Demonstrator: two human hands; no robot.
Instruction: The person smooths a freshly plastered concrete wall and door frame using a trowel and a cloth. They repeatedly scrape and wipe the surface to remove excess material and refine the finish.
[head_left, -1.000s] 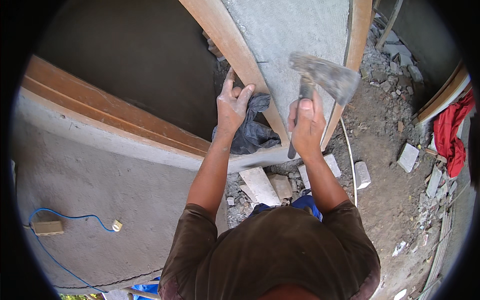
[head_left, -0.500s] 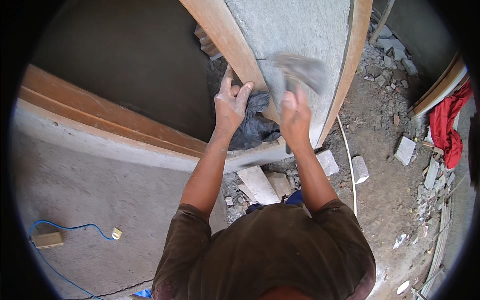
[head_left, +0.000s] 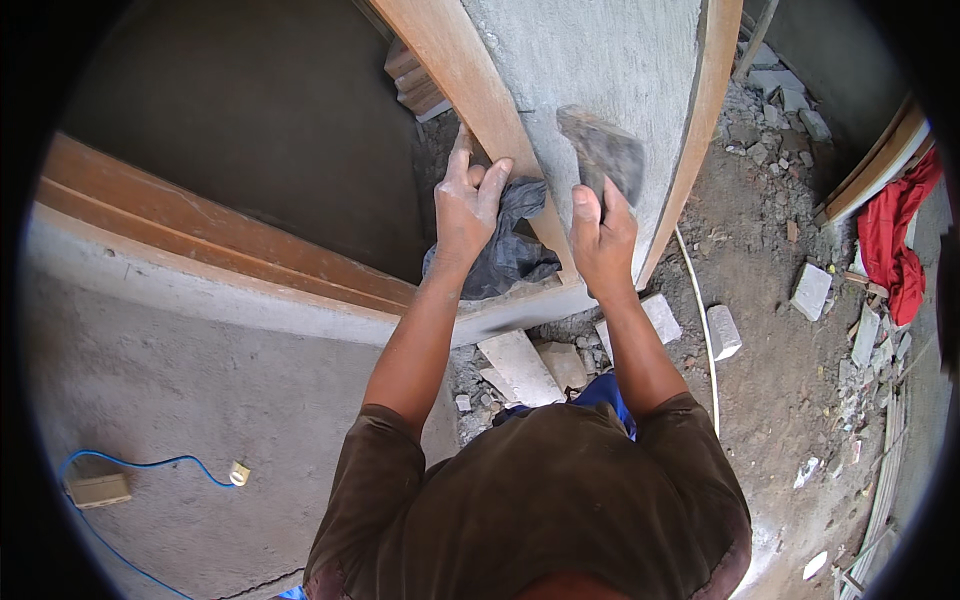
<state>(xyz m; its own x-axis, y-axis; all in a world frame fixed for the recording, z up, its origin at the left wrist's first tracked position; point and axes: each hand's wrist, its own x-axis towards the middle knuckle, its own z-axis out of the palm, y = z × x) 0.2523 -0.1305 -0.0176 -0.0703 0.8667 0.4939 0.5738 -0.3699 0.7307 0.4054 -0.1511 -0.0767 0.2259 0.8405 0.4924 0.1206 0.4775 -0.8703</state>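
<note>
At far left, a rough grey plastered surface (head_left: 240, 390), with a beige box (head_left: 100, 491) and a curling blue cable (head_left: 150, 462) leading to a small cream fitting (head_left: 239, 473). Above, a brown wooden rail (head_left: 200, 240) on a pale ledge (head_left: 250, 290), then a dark recess (head_left: 250, 130) with stacked tan pieces (head_left: 415, 75) at its right. Near the middle, the left hand (head_left: 468, 205) at the edge of a wooden upright (head_left: 485, 90): forefinger stretched along the recess side, thumb against the wood, remaining fingers curled; cannot tell whether gripping or only bracing. Just below, crumpled dark plastic (head_left: 505, 250) beside the upright's foot. Right of the upright, a pale plastered face (head_left: 590, 60); in front of it, the right hand (head_left: 605, 240), closed around the handle of a hatchet-like tool (head_left: 615, 160), dark head above the fist, blurred; cannot tell about contact with the plaster. Farther right, a brown dirt floor (head_left: 770, 400) and a red cloth (head_left: 895, 250) near the rim.

Along the edges, again from the left: ledge curving down to the upright's foot; upright between left hand and tool head; second upright (head_left: 705, 130) near the tool's right side. Below the hands, broken pale blocks (head_left: 525, 368) crowding the foot space. Beyond a white hose (head_left: 705, 330), wider dirt ground, edged by rubble (head_left: 865, 335).
</note>
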